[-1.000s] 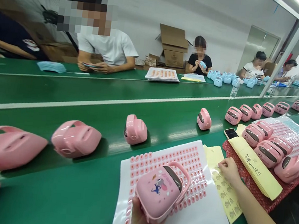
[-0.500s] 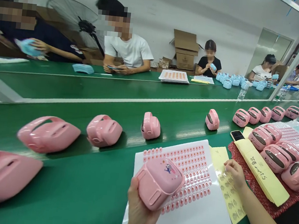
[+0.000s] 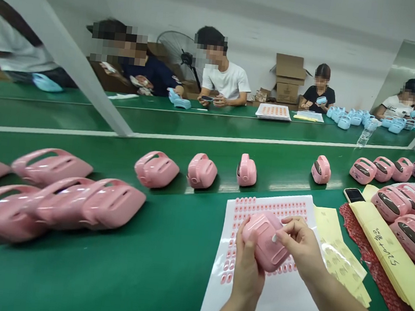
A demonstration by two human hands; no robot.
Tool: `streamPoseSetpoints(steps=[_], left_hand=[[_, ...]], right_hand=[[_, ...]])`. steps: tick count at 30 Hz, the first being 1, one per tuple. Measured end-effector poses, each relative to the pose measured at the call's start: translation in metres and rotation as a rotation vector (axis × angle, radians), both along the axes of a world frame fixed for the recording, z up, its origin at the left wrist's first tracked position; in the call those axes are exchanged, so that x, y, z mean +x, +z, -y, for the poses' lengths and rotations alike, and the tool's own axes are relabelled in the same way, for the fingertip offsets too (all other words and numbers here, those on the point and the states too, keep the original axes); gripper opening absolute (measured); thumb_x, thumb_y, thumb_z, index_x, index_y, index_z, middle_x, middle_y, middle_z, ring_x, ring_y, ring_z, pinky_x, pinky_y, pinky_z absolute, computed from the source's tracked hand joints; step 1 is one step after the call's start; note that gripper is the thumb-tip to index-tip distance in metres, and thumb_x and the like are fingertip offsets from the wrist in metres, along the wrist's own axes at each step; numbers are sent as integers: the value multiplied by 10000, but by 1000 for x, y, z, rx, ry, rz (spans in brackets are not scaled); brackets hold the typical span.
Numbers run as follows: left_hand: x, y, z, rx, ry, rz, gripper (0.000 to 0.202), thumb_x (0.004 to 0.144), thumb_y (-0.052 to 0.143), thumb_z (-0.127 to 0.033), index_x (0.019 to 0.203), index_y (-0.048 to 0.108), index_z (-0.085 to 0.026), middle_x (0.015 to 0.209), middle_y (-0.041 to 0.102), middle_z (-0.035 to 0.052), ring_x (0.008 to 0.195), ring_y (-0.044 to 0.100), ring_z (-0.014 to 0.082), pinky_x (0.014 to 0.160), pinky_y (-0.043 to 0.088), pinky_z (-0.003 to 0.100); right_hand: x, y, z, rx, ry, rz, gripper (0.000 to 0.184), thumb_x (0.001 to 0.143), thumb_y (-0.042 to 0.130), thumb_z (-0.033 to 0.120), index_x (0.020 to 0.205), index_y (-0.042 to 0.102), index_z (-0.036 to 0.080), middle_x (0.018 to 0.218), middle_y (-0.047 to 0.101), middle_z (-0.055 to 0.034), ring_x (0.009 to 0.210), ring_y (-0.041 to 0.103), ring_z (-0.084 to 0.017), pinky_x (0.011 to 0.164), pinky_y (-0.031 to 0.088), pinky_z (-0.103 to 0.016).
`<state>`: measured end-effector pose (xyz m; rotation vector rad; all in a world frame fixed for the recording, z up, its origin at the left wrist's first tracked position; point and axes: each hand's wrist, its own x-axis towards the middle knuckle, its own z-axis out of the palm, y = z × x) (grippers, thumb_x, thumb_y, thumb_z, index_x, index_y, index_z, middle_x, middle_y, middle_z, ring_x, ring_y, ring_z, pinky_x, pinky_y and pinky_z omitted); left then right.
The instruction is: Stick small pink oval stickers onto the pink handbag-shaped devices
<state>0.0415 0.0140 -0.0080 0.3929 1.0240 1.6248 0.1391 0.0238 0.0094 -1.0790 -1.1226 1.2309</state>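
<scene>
Fingertips (image 3: 284, 231) of R hand (image 3: 304, 245): thumb + index pinching a small white bit (image 3: 274, 239), poss. a label, right at the face of the pink case (image 3: 266, 251); can't tell if it's touching. L hand (image 3: 249, 273) cups the case, thumb on the near side, the rest mostly hidden. So case is up btwn both sets of fingers, tilted, above the sheet.

Risk 1: bit sits crooked or off-centre, b/c case is tilted & held in mid-air; glossy shell could also slip if L grip slackens. Risk 2: bit clings to R thumb or folds, if it's sticky (guess) & pinch covers too much.

Under the fingers: white sheet (image 3: 269, 305) w/ rows of pink-red stickers (image 3: 293, 204); a dropped case or low wrist could catch these. R of fingers: yellow sheets (image 3: 326, 222), overlapping, nr R forearm, so an elbow sweep could drag them. Further R: folded yellow stack (image 3: 391, 256) on red wrap (image 3: 382, 280), phone (image 3: 354, 195) by its far end.

Past the fingertips: lone pink case (image 3: 248, 172); wide L swing could tip it. Well L: pink cluster (image 3: 113, 207). Far side: co-workers (image 3: 227, 81), blue cases (image 3: 344, 122); low risk imo.
</scene>
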Motion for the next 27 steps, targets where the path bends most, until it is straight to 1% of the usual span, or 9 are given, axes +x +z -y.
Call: streamPoseSetpoints(steps=[3, 6, 10, 17, 20, 22, 24, 25, 27], left_hand=[[-2, 2, 2, -15, 5, 11, 659, 599, 699, -548, 1156, 496, -259, 1093, 576, 52, 1025, 555, 275, 800, 498, 389], [-3, 2, 1, -21, -1, 7, 634, 627, 684, -545, 1157, 497, -253, 1112, 568, 62, 1072, 537, 289, 810, 500, 389], [-2, 1, 1, -21, 21, 15, 628, 622, 694, -532, 1151, 502, -254, 1130, 577, 68, 1067, 551, 298, 812, 506, 400], [-2, 0, 1, -27, 26, 31, 657, 601, 705, -540, 1153, 499, -251, 1134, 579, 71, 1054, 557, 297, 798, 513, 401], [-3, 0, 1, -32, 35, 32, 652, 589, 713, -546, 1134, 514, -248, 1119, 578, 70, 1064, 544, 296, 790, 513, 389], [-3, -1, 0, -32, 40, 36, 649, 583, 721, -541, 1127, 521, -249, 1117, 573, 69, 1072, 535, 296, 786, 512, 378], [-3, -1, 0, -28, 39, 41, 647, 583, 726, -534, 1127, 523, -251, 1122, 563, 69, 1069, 531, 290, 781, 511, 367], [-3, -2, 0, -28, 39, 46, 648, 582, 728, -531, 1130, 523, -252, 1122, 560, 69, 1058, 535, 285, 775, 512, 362], [-4, -2, 0, -32, 44, 60, 658, 579, 731, -527, 1140, 520, -254, 1112, 560, 67, 1017, 552, 274, 755, 517, 358]], right_hand=[[-1, 0, -2, -8, -13, 20, 203, 590, 708, 405, 570, 653, 211, 866, 520, -51, 900, 510, -222, 716, 417, -300], [-2, 3, -2, -31, 10, 24, 204, 563, 708, 396, 543, 640, 204, 852, 508, -48, 894, 516, -225, 740, 420, -314], [-3, 4, -2, -15, -7, 46, 192, 583, 685, 388, 544, 638, 206, 828, 506, -49, 920, 515, -235, 750, 420, -322], [-5, -3, -3, 32, -30, 80, 155, 619, 657, 344, 559, 640, 202, 823, 511, -59, 949, 514, -242, 706, 433, -304], [-5, -8, -4, 85, -52, 107, 139, 660, 644, 310, 584, 631, 195, 826, 514, -57, 937, 523, -227, 690, 449, -287], [-4, -10, -4, 125, -32, 156, 132, 696, 628, 291, 615, 628, 188, 843, 514, -58, 907, 538, -213, 680, 466, -282], [-3, -12, -3, 173, -9, 231, 126, 735, 606, 275, 651, 619, 182, 867, 511, -60, 836, 557, -190, 650, 482, -280], [-3, -12, -3, 215, -9, 277, 119, 752, 594, 263, 667, 610, 181, 875, 508, -62, 802, 561, -179, 632, 489, -278], [-4, -14, -2, 354, -66, 364, 102, 779, 566, 226, 689, 587, 183, 880, 501, -64, 785, 563, -171, 632, 502, -284]])
